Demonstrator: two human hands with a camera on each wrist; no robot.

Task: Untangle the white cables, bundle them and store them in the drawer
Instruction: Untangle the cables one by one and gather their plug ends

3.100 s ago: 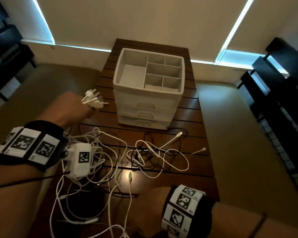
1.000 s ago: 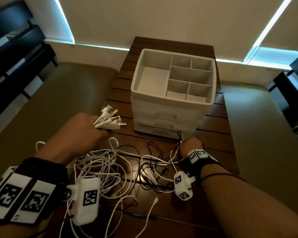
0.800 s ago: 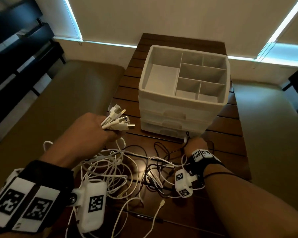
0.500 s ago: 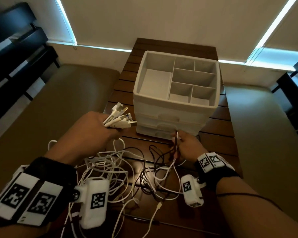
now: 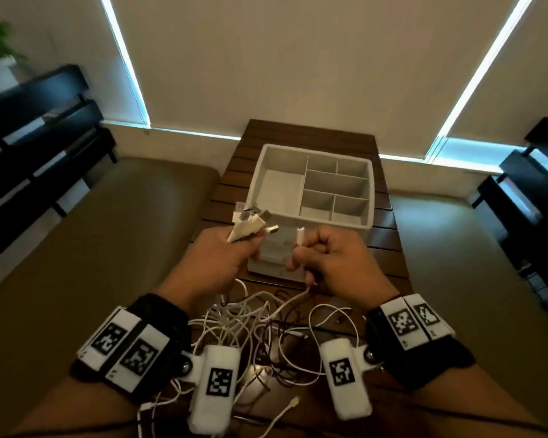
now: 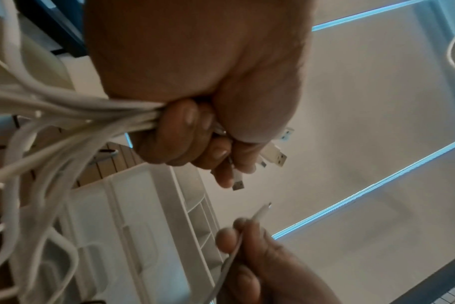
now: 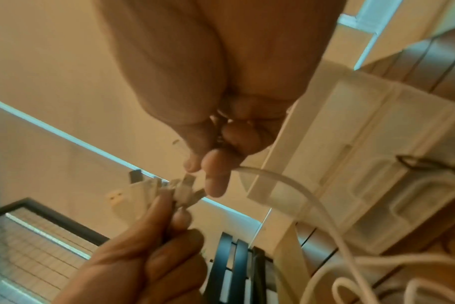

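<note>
The right hand (image 5: 332, 263) pinches one white cable end (image 5: 300, 236) upright, just right of the fanned plug bunch (image 5: 250, 224) gripped in the left hand (image 5: 225, 257), both raised before the drawer unit (image 5: 310, 197), so a short leftward pass should join them.

Your left hand (image 5: 222, 257) and right hand (image 5: 329, 263) cover most of the drawer unit (image 5: 310, 184) front, so you cannot tell from the head view whether any drawer is open. The white cables (image 5: 250, 324) run under your wrist cameras and off the bottom edge, so their far ends stay hidden. The plug in your right hand's fingers (image 7: 216, 176) is too blurred to name its type. The table (image 5: 389, 245) near edge lies hidden behind your forearms
</note>
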